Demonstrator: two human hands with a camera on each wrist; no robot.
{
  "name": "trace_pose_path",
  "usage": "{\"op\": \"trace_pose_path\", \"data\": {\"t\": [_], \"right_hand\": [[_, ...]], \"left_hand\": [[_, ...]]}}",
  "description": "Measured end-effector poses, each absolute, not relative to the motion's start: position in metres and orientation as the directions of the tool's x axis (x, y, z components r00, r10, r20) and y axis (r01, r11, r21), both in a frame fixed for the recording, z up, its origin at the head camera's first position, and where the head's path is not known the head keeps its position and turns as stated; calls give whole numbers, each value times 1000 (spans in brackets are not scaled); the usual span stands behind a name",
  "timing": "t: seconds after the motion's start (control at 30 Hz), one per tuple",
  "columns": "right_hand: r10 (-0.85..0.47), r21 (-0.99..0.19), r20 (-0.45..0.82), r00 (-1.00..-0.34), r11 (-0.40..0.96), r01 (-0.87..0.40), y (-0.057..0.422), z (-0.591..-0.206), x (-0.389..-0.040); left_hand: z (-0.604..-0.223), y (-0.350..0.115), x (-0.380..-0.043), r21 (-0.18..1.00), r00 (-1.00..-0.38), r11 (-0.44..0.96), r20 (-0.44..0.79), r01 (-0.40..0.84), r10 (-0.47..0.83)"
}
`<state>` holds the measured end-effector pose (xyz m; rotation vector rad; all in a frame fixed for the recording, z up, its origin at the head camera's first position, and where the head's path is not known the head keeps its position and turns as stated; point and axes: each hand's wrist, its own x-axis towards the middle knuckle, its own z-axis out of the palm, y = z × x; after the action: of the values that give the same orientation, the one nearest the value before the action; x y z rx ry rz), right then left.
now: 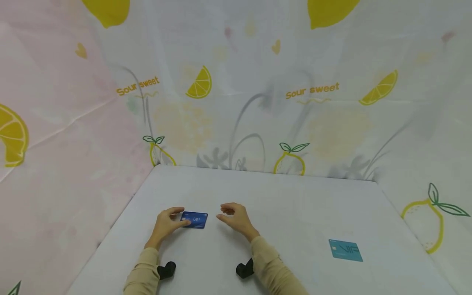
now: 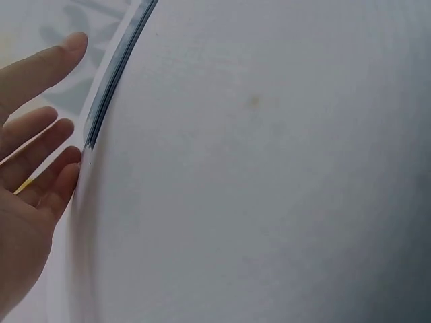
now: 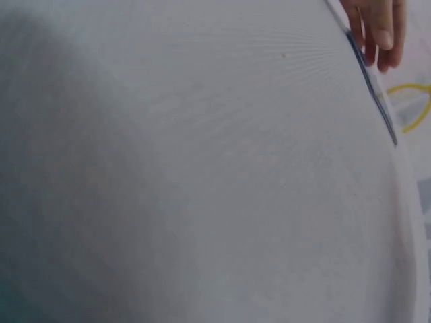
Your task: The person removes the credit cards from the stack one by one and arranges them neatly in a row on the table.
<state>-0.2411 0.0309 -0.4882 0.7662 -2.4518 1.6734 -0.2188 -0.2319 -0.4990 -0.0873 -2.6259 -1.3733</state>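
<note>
A dark blue card [image 1: 199, 220] marked VIP lies flat on the white table, left of the middle; both wrist views show it edge-on. My left hand [image 1: 167, 223] is at the card's left end, its thumb over the printed face and its other fingers by the far left corner. In the left wrist view the thumb and fingers [image 2: 64, 128] of this hand are spread apart. My right hand [image 1: 237, 218] hovers a little right of the card, loosely bent and holding nothing. The right wrist view shows the left hand [image 3: 380, 30] above the card's end.
A teal card [image 1: 346, 250] marked VIP lies on the table at the right. The white table [image 1: 287, 213] ends against cloth walls [image 1: 250, 102] printed with lemons at the back and sides. Black wrist devices [image 1: 167, 270] sit at both sleeves.
</note>
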Motion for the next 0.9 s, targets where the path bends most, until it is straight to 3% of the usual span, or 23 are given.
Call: {"op": "trace_pose_path", "data": {"t": [0.43, 0.7, 0.9], "right_hand": [[-430, -822, 274, -860, 360, -442, 9, -500, -247], [-490, -714, 173, -855, 535, -451, -6, -500, -247], [-465, -661, 144, -874, 612, -435, -16, -503, -245]], "left_hand": [[-503, -240, -230, 778, -993, 617, 112, 118, 48], [-502, -237, -234, 712, -985, 681, 123, 173, 121], [-498, -236, -235, 684, -981, 705, 101, 187, 163]]}}
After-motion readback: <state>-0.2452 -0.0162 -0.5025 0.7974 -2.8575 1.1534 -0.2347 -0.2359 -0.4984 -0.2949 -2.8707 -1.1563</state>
